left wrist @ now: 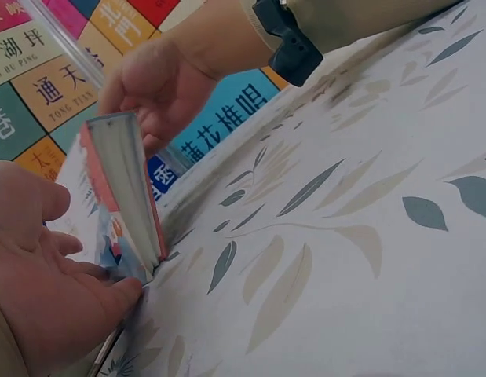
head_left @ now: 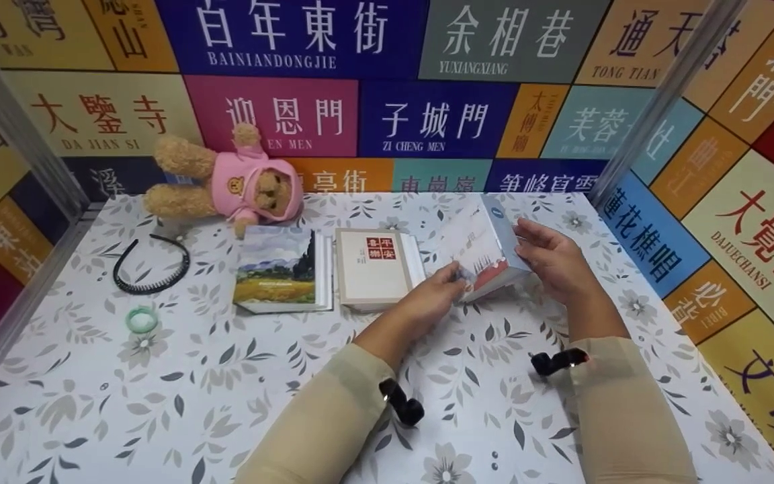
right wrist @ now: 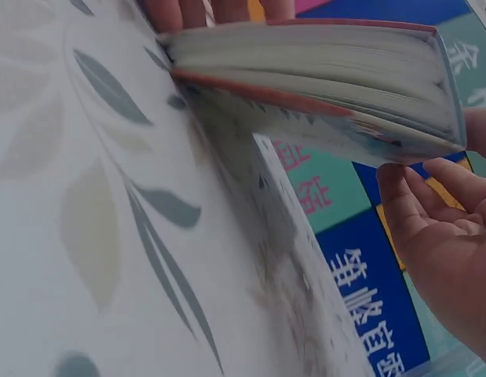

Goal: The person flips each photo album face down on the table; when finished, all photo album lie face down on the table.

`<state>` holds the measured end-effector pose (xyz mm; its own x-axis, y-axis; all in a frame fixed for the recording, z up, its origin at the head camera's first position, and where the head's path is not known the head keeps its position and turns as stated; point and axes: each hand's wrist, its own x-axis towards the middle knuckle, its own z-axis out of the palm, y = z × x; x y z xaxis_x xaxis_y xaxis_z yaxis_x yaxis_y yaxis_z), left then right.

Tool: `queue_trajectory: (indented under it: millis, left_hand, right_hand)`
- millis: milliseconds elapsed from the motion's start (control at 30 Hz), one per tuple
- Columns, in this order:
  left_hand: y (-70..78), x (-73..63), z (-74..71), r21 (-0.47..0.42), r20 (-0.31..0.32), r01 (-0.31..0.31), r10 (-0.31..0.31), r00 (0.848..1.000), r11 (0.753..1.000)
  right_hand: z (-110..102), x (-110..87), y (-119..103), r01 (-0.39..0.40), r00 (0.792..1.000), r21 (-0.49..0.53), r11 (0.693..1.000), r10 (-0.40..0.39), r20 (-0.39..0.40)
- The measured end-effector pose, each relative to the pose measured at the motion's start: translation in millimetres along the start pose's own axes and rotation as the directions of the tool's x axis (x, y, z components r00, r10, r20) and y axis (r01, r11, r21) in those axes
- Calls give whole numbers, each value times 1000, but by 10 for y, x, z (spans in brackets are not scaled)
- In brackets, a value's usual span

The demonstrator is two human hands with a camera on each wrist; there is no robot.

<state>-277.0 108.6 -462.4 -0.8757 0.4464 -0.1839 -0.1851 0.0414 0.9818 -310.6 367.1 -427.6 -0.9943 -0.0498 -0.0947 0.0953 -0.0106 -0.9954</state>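
A thick photo album (head_left: 474,245) with a pale cover, red and blue prints and a blue spine stands tilted on the table, between both hands. My left hand (head_left: 431,296) holds its lower left edge, fingers along the bottom corner. At the spine side, my right hand (head_left: 555,259) grips the album, with fingertips (right wrist: 396,177) against one cover. The page edges (right wrist: 305,71) face the right wrist camera. Left of it lie an album with a beige cover and red squares (head_left: 370,269) and one with a landscape painting (head_left: 276,265).
A teddy bear (head_left: 252,181) in a pink hoodie lies at the back left. A black headband (head_left: 152,286) and a green ring-shaped band (head_left: 142,319) lie on the left of the leaf-patterned table (head_left: 192,417). Walls with coloured sign panels (head_left: 273,114) enclose the back and sides.
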Motion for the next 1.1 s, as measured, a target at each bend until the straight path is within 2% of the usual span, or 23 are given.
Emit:
queue_trajectory:
  millis: [200, 367, 467, 700, 900, 1100]
  left_hand:
    - [-2, -6, -4, -2, -12, 20, -20, 1000, 1000]
    - [19, -15, -20, 32, -33, 51, -50, 998, 998]
    - [33, -30, -24, 46, -44, 55, -53, 998, 997]
    - [61, -75, -16, 37, -63, 39, -37, 997, 999]
    - [81, -91, -21, -28, -71, 33, -35, 997, 999]
    - [135, -103, -104, -84, -102, 57, -65, 993, 995]
  right_hand:
    - [-243, 40, 149, -83, 996, 6, 997, 83, -29]
    - [-323, 90, 276, -116, 993, 7, 993, 116, -26]
    - [-326, 114, 324, -138, 990, -25, 990, 137, -32]
    - [-294, 131, 343, -144, 987, -262, 954, 157, 31]
    - [-273, 132, 313, -157, 986, -281, 947, 168, 14]
    - [-196, 102, 239, -155, 988, -238, 959, 149, -43]
